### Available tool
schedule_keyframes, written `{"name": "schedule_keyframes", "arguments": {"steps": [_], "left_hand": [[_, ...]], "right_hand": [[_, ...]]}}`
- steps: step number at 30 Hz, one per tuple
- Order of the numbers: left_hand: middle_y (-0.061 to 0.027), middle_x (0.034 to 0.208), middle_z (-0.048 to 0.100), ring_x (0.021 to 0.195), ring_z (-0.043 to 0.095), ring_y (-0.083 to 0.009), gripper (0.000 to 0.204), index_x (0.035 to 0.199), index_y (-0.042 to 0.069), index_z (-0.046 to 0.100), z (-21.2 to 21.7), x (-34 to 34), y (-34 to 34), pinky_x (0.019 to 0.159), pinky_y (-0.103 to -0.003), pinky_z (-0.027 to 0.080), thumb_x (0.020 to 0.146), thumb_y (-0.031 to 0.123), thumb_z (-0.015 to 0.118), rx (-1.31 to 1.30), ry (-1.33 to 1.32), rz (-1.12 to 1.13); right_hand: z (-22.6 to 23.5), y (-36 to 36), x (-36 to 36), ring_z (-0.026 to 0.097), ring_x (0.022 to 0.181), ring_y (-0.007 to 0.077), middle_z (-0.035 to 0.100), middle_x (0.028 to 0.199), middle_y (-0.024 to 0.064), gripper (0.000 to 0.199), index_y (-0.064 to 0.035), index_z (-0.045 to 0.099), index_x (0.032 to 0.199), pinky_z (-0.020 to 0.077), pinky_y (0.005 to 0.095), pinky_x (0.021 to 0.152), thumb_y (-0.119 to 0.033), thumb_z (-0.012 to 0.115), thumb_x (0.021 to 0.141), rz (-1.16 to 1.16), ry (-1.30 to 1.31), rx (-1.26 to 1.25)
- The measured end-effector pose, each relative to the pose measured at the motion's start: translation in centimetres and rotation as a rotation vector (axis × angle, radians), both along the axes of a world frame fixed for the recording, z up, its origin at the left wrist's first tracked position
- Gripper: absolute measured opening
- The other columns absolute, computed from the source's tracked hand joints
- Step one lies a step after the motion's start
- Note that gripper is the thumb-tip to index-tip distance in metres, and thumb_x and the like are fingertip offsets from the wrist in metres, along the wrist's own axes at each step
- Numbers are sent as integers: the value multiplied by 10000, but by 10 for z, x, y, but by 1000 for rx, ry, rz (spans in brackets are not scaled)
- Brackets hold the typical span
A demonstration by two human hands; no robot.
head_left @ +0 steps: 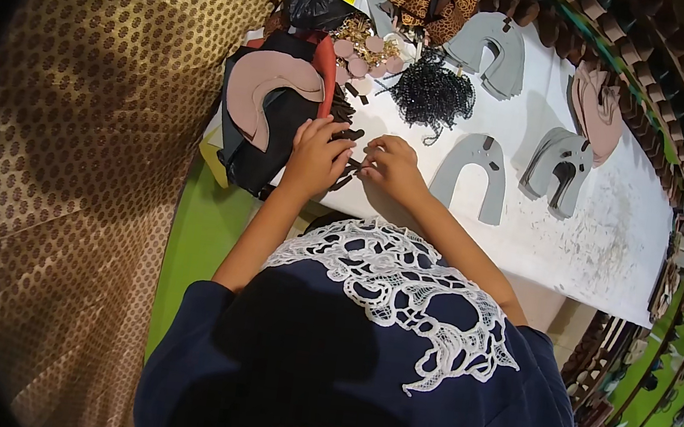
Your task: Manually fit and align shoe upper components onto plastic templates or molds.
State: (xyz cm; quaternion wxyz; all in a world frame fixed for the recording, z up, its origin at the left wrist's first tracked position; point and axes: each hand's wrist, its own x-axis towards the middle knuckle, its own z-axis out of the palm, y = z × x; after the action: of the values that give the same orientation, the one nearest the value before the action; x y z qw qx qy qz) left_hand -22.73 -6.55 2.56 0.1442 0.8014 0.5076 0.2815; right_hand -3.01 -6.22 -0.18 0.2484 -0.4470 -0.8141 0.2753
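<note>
Clock positions are read from between the hands, 12 at the top of the view. A brown-and-gold patterned curtain (108,88) fills the 9 o'clock side; a white-covered tabletop (600,252) stretches toward 3. Folded black material (280,128) lies at 9, just beside the left hand (315,156), with a pink curved cutout (259,86) on it toward 10. Grey U-shaped cutouts (446,175) lie at 3, one singly and a stack farther out; more sit between 1 and 2, and a pink cutout stack (592,117) at 2. A black bead bundle (430,91) rests at 1 from the right hand (393,168). Both hands have bent fingers, tips low over the tabletop; I cannot tell whether either grips anything. Pink discs (357,66) cluster near 12. Smallest, thin dark strips (354,165) lie between the hands, at the left hand's 3 and the right hand's 9, close to the fingertips.
</note>
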Motion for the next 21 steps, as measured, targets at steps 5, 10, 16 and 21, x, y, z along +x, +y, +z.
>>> {"name": "schedule_keyframes", "arguments": {"steps": [5, 10, 16, 21], "left_hand": [[-35, 1200, 561, 1247, 368, -328, 201, 912, 156, 699, -9, 16, -5, 1033, -500, 226, 731, 243, 691, -102, -4, -127], [-5, 1209, 558, 1257, 356, -308, 141, 819, 191, 710, -3, 52, 1, 1040, -532, 179, 714, 284, 715, -143, 8, -161], [11, 1191, 571, 1252, 359, -317, 109, 777, 185, 713, -16, 85, 8, 1027, -518, 198, 713, 272, 709, -124, -47, -203], [0, 1197, 568, 1250, 355, -334, 97, 789, 178, 710, -18, 109, 12, 1020, -497, 210, 724, 248, 690, -202, -99, -233]], "right_hand": [[5, -3, 17, 539, 978, 266, 614, 965, 68, 125, -98, 671, 745, 415, 366, 853, -180, 729, 672, -194, 217, -77], [1, -9, 44, 542, 952, 269, 617, 979, 71, 134, -91, 681, 757, 424, 353, 837, -192, 737, 690, -287, 241, -135], [6, -18, 71, 567, 891, 237, 593, 1045, 92, 136, -60, 681, 819, 450, 338, 770, -151, 717, 724, -372, 268, -208], [-1, -28, 99, 558, 825, 196, 574, 1066, 94, 147, -65, 685, 836, 449, 309, 689, -169, 715, 737, -402, 257, -185]]}}
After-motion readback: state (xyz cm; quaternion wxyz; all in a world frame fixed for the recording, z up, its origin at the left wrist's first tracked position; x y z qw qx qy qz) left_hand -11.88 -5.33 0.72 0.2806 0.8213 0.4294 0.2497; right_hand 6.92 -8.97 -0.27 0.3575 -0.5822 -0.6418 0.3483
